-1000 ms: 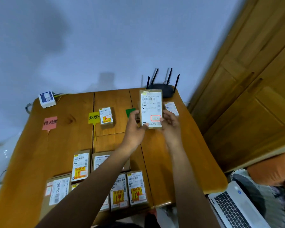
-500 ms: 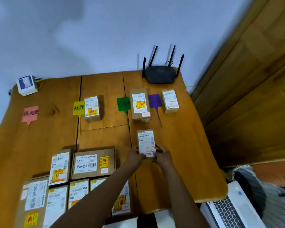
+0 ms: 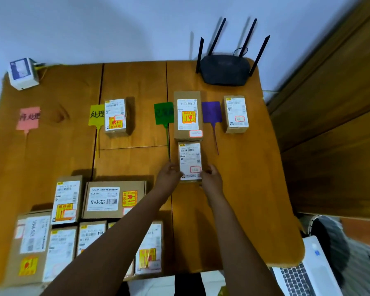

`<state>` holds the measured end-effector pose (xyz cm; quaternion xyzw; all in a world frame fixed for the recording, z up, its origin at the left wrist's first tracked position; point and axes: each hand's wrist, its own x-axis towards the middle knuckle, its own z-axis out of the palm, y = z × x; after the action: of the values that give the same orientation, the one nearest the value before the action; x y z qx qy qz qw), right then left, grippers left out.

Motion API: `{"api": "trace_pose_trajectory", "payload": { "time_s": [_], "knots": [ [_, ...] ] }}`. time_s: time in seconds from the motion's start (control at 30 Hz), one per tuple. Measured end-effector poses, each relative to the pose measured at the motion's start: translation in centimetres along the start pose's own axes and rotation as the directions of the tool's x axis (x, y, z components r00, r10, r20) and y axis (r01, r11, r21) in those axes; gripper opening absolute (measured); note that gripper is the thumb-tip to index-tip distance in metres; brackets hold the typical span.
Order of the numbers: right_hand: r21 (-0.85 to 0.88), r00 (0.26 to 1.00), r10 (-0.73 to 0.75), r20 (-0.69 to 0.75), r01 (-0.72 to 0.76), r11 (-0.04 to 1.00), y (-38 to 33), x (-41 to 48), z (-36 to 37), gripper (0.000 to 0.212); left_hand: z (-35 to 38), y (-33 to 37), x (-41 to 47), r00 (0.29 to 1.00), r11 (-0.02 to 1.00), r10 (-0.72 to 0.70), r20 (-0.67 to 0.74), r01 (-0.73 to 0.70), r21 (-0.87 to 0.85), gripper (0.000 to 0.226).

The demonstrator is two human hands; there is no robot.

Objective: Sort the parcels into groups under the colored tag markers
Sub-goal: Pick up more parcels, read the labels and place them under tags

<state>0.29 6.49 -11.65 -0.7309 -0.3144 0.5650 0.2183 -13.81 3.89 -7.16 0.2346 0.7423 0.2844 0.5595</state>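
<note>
A small brown parcel [image 3: 190,160] with a white label lies flat on the wooden table [image 3: 250,189], held at its near corners by my left hand [image 3: 169,175] and my right hand [image 3: 210,177]. It sits just below another parcel [image 3: 188,115] beside the green tag [image 3: 163,113]. A purple tag [image 3: 211,112] has a parcel [image 3: 235,113] to its right. The yellow tag [image 3: 96,114] has a parcel [image 3: 115,117] next to it. Nothing lies by the pink tag [image 3: 28,118]. Several unsorted parcels [image 3: 113,199] cluster at the near left.
A black router [image 3: 224,69] stands at the table's far right edge, a small white box [image 3: 23,73] at the far left corner. A laptop [image 3: 308,274] lies off the near right corner. A wooden door [image 3: 333,103] is on the right.
The parcel was held up in front of me, then came down onto the table and slid away from me until it lay just below the parcel by the green tag.
</note>
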Motion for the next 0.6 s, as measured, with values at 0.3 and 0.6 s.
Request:
{"api": "trace_pose_trajectory", "payload": {
  "time_s": [0.3,0.6],
  "knots": [
    [-0.086,0.925,0.135,-0.354,-0.175,0.981,0.3,-5.8,1.7,0.053,-7.1,-2.0,-4.7,0.999,0.999,0.033,-0.024,-0.033,-0.006,0.031],
    [-0.182,0.984,0.154,-0.087,-0.168,0.969,2.7,-13.9,6.3,0.031,-12.8,-7.8,-10.6,0.993,0.994,-0.113,0.047,0.113,0.003,0.03]
  ]
}}
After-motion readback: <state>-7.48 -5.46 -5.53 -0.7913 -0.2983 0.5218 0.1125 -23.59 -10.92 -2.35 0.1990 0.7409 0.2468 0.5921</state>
